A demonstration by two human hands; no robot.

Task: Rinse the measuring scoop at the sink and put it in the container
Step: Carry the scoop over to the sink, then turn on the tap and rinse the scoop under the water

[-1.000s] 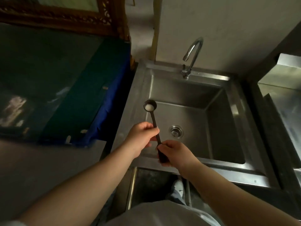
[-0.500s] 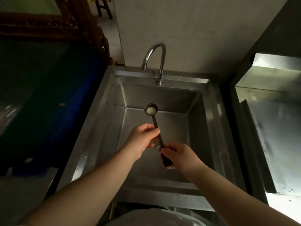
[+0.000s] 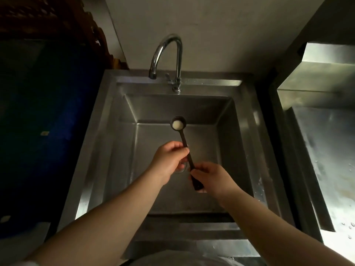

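A dark long-handled measuring scoop [image 3: 178, 123] hangs over the steel sink [image 3: 115, 143], its bowl holding a pale residue and pointing away from me. My left hand [image 3: 169, 160] pinches the middle of the handle. My right hand [image 3: 213, 179] grips the handle's near end. The curved chrome faucet [image 3: 169, 60] stands at the back rim, its spout left of and behind the scoop's bowl; no water runs. The drain is mostly hidden behind my hands. No container is in view.
A wet steel counter [image 3: 330, 160] with a raised steel box [image 3: 326, 73] lies to the right of the sink. A dark blue surface [image 3: 48, 131] fills the left side. A plain wall rises behind the faucet.
My view has swung left-to-centre onto the sink, which now sits squarely in front of me. Both hands keep the same hold on the scoop, now over the basin's middle.
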